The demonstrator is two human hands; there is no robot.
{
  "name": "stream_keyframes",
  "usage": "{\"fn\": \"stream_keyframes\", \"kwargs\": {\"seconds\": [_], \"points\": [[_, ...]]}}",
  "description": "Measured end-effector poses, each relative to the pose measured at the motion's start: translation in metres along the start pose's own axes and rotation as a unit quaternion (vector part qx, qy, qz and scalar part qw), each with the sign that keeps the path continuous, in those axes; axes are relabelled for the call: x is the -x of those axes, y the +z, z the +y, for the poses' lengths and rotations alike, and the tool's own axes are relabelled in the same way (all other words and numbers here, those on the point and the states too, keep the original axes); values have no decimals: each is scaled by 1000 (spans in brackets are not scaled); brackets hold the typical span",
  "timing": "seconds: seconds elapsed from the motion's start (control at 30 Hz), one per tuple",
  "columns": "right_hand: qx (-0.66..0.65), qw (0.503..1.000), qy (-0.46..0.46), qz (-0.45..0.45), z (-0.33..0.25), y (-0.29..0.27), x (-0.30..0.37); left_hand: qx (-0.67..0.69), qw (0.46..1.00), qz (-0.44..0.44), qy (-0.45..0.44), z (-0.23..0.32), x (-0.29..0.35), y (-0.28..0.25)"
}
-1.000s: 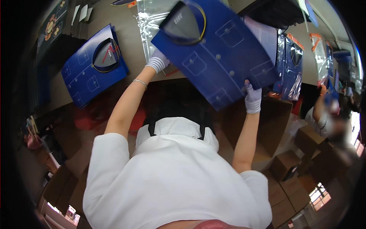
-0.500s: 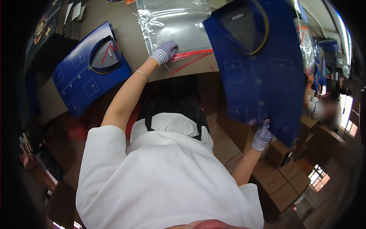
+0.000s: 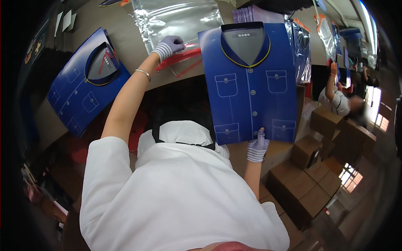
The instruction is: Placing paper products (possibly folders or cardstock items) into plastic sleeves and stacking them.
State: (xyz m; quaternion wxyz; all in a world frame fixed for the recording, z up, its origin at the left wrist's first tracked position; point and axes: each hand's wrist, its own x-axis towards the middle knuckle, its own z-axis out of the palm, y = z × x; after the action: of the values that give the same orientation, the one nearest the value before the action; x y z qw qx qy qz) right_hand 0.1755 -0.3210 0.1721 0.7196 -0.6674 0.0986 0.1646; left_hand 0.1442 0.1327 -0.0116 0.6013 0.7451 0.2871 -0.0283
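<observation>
The right hand (image 3: 258, 148) grasps a blue shirt-shaped packet (image 3: 236, 104) by its near edge, the thumb flat on the front just right of the button line, the other fingers hidden behind. From this grip the packet reaches away to the far side, spreading to the left and right of the thumb, its collar end farthest off. It is in front of the table's (image 3: 111, 19) near edge in this view; whether it touches the table cannot be told.

The packet looks flat and stiff, its face showing a blue shirt front with four pale-outlined pockets, a column of round buttons and a yellow-edged collar around a grey V bearing a small label.

To its left, the left hand (image 3: 169, 48), in a striped lilac glove like the right, has its fingers bent over the near end of clear plastic bags (image 3: 180, 23), by a red strip (image 3: 180, 58). Whether it pinches the film cannot be told. Farther left, a similar blue packet (image 3: 73, 90) with red lettering inside its collar lies tilted on the table.
</observation>
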Motion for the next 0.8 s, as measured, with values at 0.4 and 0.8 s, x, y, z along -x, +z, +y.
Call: {"fn": "stream_keyframes", "kwargs": {"seconds": [0.4,0.8], "points": [[121,985,-115,53,11,-3,-4,-59,993,91,-35,2,-13,-3],[437,851,-288,-43,21,13,-19,32,919,351,178,82,26,-86]]}}
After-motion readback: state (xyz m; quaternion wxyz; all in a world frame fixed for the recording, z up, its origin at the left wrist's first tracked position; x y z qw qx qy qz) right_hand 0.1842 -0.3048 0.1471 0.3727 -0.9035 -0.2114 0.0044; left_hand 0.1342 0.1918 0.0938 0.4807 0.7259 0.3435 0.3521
